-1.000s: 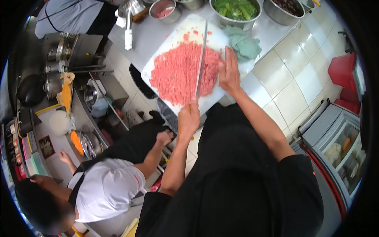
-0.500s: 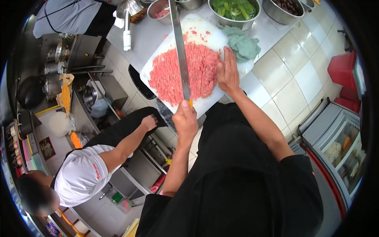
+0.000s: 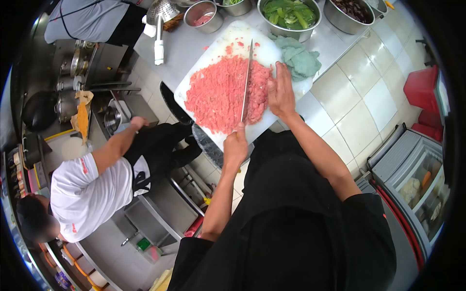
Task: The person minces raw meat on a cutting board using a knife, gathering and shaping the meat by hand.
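Note:
My left hand [image 3: 235, 148] is wrapped round the handle of a long knife [image 3: 247, 85]. Its blade lies across the right part of a broad, flat heap of pink minced meat [image 3: 212, 94]. Under the meat is a white cutting board [image 3: 303, 86]. My right hand [image 3: 281, 94] rests at the heap's right edge, fingers stretched out and thumb toward the meat, holding nothing. Just beyond its fingertips a crumpled green cloth [image 3: 297, 57] lies on the board's corner. Small meat scraps dot the far end of the board.
Beyond the board stand a metal bowl of green vegetables [image 3: 291, 35], a bowl of dark pieces [image 3: 343, 26] and a small bowl with meat [image 3: 206, 26]. A strainer with a white-wrapped handle [image 3: 159, 51] lies at left. A co-worker in a white shirt [image 3: 92, 196] stands close on my left.
The knife has come down from a raised position onto the right part of the meat. My right hand has stayed nearly still. The co-worker has shifted, with an arm now farther left.

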{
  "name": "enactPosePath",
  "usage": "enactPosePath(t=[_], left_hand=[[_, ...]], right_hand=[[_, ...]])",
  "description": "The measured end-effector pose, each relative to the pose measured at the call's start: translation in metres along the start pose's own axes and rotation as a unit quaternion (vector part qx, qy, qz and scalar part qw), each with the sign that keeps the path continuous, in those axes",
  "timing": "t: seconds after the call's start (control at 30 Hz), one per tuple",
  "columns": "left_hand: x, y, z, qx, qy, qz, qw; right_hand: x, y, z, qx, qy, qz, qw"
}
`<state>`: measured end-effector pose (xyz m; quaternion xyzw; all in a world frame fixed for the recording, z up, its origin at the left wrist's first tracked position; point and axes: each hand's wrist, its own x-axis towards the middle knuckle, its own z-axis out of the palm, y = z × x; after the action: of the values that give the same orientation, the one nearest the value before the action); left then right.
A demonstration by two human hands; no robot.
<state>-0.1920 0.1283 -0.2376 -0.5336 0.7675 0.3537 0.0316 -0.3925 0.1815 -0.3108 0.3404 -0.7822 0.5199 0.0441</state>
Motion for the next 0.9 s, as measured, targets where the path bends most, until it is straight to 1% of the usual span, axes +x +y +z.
enactPosePath(t=[0.13,0.23,0.27,0.3,0.37,0.47,0.57,0.6,0.63,0.7,0.73,0.77,0.8,0.83,0.9], left_hand=[[-0.034,0.04,-0.046,-0.164,0.039,0.012,0.986],[-0.023,0.003,-0.013,-0.266,0.093,0.104,0.954],[-0.016,0.003,-0.004,-0.151,0.112,0.104,0.977],[-0.003,-0.001,-0.006,-0.002,-0.006,0.011,1.0],[0.0,-0.002,-0.01,-0.013,-0.013,-0.015,1.0],[-0.028,0.039,-0.045,-0.135,0.031,0.005,0.99],[-0.026,0.0,-0.024,-0.257,0.069,0.111,0.957],[-0.023,-0.012,-0.006,-0.234,0.086,0.128,0.96],[-0.009,-0.028,0.009,-0.083,0.124,0.152,0.977],[-0.001,-0.022,-0.003,0.034,0.033,0.056,0.997],[0.0,-0.018,-0.009,-0.003,0.016,0.044,0.999],[-0.017,0.012,-0.032,-0.039,-0.004,0.021,0.999],[-0.031,0.025,-0.046,-0.073,-0.02,-0.008,0.997],[-0.031,0.021,-0.045,-0.114,0.009,0.034,0.993],[-0.033,0.006,-0.03,-0.195,0.066,0.116,0.972]], right_hand=[[-0.002,-0.003,-0.003,-0.001,0.004,0.002,1.0],[-0.002,0.0,-0.001,-0.008,0.0,0.01,1.0],[0.001,-0.002,-0.001,-0.002,0.0,0.01,1.0],[0.001,-0.004,-0.003,0.002,0.0,0.012,1.0],[0.003,-0.002,-0.004,0.005,0.006,0.008,1.0],[-0.008,-0.002,-0.001,0.005,0.005,0.007,1.0],[-0.001,-0.001,-0.005,0.001,-0.003,0.007,1.0],[-0.002,0.0,-0.004,0.0,-0.005,0.008,1.0],[-0.002,-0.001,-0.003,-0.001,-0.008,0.01,1.0],[-0.003,-0.006,-0.003,0.011,-0.015,0.017,1.0],[-0.001,-0.004,-0.005,0.011,-0.014,0.02,1.0],[-0.005,-0.003,-0.008,0.007,-0.01,0.019,1.0],[-0.007,-0.004,-0.007,0.008,-0.008,0.017,1.0],[-0.002,-0.003,-0.003,0.01,0.0,0.007,1.0],[-0.003,-0.006,-0.003,0.007,-0.009,0.017,1.0]])
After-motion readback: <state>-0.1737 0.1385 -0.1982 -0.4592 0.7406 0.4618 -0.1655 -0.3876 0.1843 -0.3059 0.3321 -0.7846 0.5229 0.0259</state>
